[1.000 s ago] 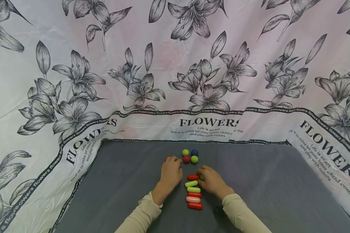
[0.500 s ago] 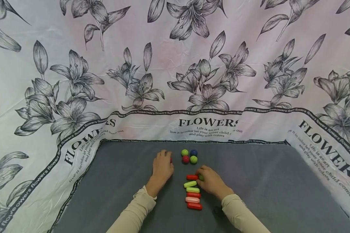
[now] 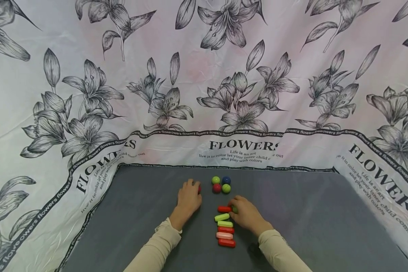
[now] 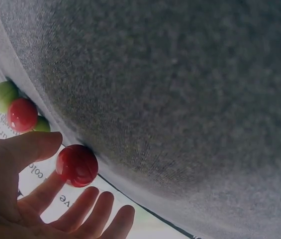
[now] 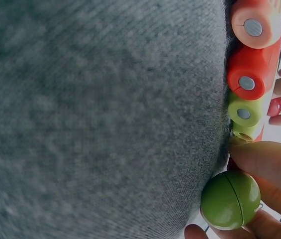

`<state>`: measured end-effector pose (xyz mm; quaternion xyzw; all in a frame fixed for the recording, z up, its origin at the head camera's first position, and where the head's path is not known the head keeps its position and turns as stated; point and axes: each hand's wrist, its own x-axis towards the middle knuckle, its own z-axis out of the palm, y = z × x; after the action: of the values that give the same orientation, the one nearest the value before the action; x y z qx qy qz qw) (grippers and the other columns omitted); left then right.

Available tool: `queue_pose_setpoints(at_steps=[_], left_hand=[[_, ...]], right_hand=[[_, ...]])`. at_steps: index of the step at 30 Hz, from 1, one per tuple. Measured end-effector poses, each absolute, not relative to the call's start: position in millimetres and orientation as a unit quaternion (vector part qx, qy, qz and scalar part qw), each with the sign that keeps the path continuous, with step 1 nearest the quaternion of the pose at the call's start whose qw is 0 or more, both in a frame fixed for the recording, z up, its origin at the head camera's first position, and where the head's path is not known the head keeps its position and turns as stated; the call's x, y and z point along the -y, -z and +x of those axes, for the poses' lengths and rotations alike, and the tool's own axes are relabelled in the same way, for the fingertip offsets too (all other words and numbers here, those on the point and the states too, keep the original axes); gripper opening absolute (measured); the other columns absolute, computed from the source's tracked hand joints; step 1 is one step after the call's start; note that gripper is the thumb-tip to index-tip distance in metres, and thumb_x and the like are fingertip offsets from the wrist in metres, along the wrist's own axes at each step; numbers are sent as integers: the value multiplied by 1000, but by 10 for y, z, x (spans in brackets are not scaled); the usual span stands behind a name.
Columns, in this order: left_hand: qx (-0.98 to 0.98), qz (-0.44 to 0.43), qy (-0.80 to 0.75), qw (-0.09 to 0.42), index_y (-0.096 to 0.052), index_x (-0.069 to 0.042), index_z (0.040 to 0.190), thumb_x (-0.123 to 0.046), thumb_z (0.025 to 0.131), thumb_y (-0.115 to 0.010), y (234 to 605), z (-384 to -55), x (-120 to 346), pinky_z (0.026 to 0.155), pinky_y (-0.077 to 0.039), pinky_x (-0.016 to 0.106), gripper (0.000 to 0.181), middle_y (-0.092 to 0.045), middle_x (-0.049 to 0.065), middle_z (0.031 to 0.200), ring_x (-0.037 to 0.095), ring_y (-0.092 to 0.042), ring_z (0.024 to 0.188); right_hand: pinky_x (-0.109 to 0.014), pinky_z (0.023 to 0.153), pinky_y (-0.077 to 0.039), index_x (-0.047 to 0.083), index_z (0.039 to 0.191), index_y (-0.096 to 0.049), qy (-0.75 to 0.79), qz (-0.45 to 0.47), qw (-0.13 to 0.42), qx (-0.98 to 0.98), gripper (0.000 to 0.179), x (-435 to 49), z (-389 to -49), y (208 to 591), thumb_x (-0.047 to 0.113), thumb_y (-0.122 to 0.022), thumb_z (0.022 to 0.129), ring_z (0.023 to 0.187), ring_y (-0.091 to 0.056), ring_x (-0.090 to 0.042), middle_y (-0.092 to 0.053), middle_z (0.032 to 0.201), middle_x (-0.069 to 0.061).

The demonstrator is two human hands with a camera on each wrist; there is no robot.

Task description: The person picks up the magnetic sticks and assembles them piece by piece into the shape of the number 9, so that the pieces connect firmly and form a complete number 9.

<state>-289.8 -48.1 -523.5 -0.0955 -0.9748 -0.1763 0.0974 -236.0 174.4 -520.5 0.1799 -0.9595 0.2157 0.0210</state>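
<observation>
My left hand point(image 3: 188, 197) holds a glossy red ball point(image 4: 77, 166) between thumb and index finger, low over the dark tabletop; the other fingers extend past it. In the right wrist view my right hand point(image 5: 272, 174) grips a green ball point(image 5: 230, 200) with a seam around its middle. Next to that hand a red magnetic rod point(image 3: 224, 209) lies crosswise, its end close to the green ball; whether they touch I cannot tell. Below it a column of rods runs toward me: two lime rods point(image 3: 222, 217), a red one, a pink rod point(image 3: 224, 235) and another red one.
Beyond the rods stands a square cluster of balls: a lime ball point(image 3: 215, 180), a blue ball point(image 3: 226, 181), a red ball point(image 3: 217, 188) and another lime one. A flower-printed cloth point(image 3: 238, 151) hangs behind the grey tabletop point(image 3: 302, 211). The rod ends show metal discs.
My left hand has moved left, away from the ball cluster, and the red ball now shows at its right side. My right hand stays beside the top red rod with the green ball.
</observation>
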Motion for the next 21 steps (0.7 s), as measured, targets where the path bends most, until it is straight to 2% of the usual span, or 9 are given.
queue_pose_setpoints(at_steps=[10,17,21], left_hand=[[970,-108,181,118,-66,-7,121,-9,83,-74,5264,-2835,490,79,-53,53,38,-63,18,117,37,-63,103],[976,-106,171,84,-67,-7,122,-8,87,-72,5269,-2815,474,81,-53,53,35,-65,17,115,36,-64,103],[977,-115,153,91,-69,-8,116,-7,87,-71,5282,-2806,469,78,-55,50,29,-66,14,108,33,-64,99]], right_hand=[[-48,87,-54,6,102,-73,-217,179,18,959,21,-1733,-2344,5197,11,-79,83,95,-64,-25,-65,101,-6],[-49,88,-53,6,103,-73,-220,177,14,959,21,-1734,-2333,5173,11,-79,83,97,-64,-26,-65,102,-7],[-48,87,-53,6,102,-73,-221,178,16,959,21,-1734,-2337,5165,11,-79,83,95,-63,-25,-65,101,-7]])
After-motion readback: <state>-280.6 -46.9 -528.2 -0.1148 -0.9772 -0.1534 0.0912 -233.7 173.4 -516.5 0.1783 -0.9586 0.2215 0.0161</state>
